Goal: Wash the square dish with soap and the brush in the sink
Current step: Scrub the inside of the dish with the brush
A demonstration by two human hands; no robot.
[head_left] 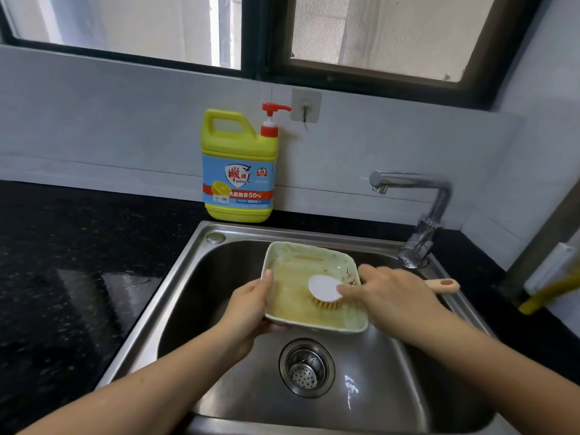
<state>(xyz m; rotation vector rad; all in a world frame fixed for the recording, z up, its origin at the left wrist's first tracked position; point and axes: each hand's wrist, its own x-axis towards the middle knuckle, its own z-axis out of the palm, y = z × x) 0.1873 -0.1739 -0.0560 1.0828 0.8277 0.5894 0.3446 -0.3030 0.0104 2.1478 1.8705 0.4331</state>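
Above the sink (188, 271), the square dish (301, 271) is gripped, tilted, by the left hand (251, 304); the brush (324, 291), clasped by the right hand (392, 296), is pressed inside for scrubbing.

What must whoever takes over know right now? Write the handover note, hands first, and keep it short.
Left hand: grips the left rim of the square dish and holds it tilted above the sink basin.
Right hand: holds the brush, bristles down on the inside of the dish.
Soap bottle: upright on the counter behind the sink, against the wall.
Faucet: no water seen running.
Done: dish is in hand and the brush is on it.
Left: yellow-brown residue covers most of the dish's inside, so scrub it off and then rinse. No suds are clearly visible, so it may need soap.
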